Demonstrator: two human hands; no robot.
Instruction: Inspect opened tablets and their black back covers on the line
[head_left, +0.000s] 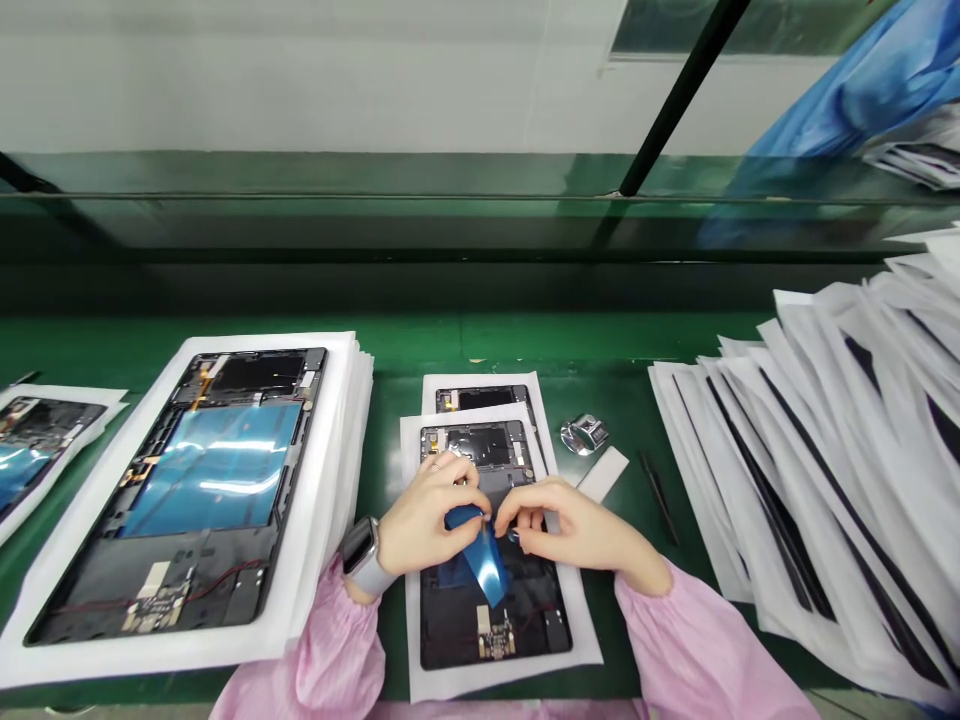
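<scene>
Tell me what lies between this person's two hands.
In the head view, a strip of blue film lies between the left hand and right hand, held by both above a tablet's open back.

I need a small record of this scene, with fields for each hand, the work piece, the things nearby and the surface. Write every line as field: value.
left hand: left hand pinches blue film strip; smartwatch on wrist
right hand: right hand pinches same strip
work piece: tablet rear housing on white paper sheet
nearby: larger tablet housing; stack of white paper sleeves
surface: green workbench
</scene>
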